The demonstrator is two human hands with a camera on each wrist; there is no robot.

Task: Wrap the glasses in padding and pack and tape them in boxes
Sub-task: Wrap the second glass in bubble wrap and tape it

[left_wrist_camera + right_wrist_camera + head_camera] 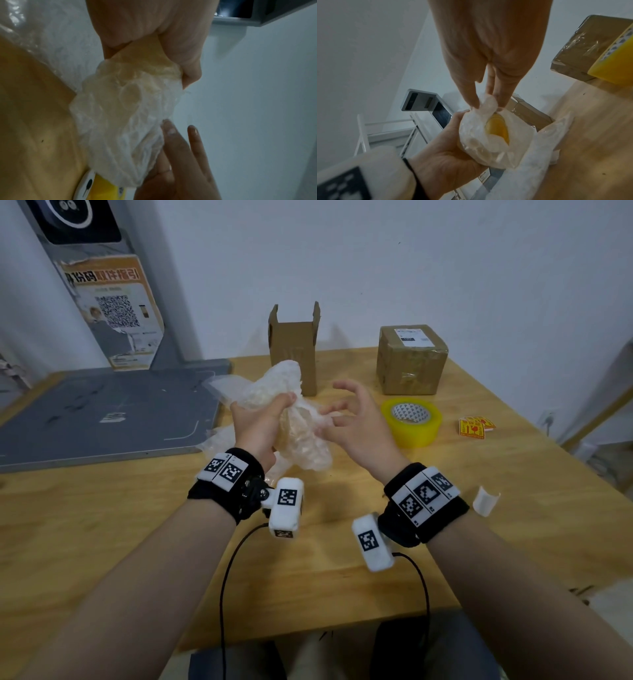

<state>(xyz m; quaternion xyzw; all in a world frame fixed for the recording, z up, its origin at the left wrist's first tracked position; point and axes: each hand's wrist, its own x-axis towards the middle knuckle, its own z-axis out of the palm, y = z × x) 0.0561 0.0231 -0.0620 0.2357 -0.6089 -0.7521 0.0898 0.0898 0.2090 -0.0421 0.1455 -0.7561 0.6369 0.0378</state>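
Observation:
An amber glass (497, 129) is bundled in clear bubble wrap (298, 433) and held above the wooden table (342, 559). My left hand (263, 419) grips the bundle around its middle, with the thumb over the top. My right hand (349, 416) is just right of it, upper fingers spread. In the right wrist view, my right hand (486, 104) pinches a loose tuft of wrap at the bundle's open end. The left wrist view shows the wrapped bundle (126, 115) below my left hand (154, 40). A tall open cardboard box (294, 350) stands behind the bundle, flaps up.
A sealed, taped box (409, 361) sits at the back right, a yellow tape roll (411, 421) in front of it and red-yellow stickers (476, 426) further right. A grey board (102, 412) covers the left. More bubble wrap (219, 440) lies under my left hand. A curled tape scrap (484, 499) lies right.

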